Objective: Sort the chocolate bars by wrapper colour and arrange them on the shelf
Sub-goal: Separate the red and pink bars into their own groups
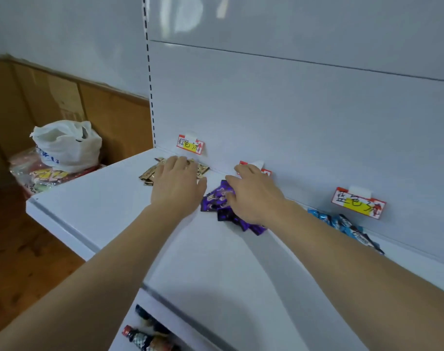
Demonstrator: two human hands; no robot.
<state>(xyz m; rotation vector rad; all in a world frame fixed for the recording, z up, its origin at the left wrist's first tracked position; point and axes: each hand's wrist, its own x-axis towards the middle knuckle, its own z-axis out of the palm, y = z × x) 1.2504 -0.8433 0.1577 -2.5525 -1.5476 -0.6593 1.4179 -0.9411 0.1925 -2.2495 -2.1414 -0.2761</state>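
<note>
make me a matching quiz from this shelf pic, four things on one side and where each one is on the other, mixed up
Things
1. brown bars
2. purple bars
3. blue bars
4. white plastic bag

Places
A. under the right hand
B. off the shelf, to its left
C. far right, below the label with yellow on it
D. under the left hand, at the shelf's left end

Pairs: 1-D, 2-A, 3-C, 4-B

Small shop — white slotted display shelf [119, 224], handwritten price-style labels [190, 144] on its back panel, bottled goods [150, 338] below
</note>
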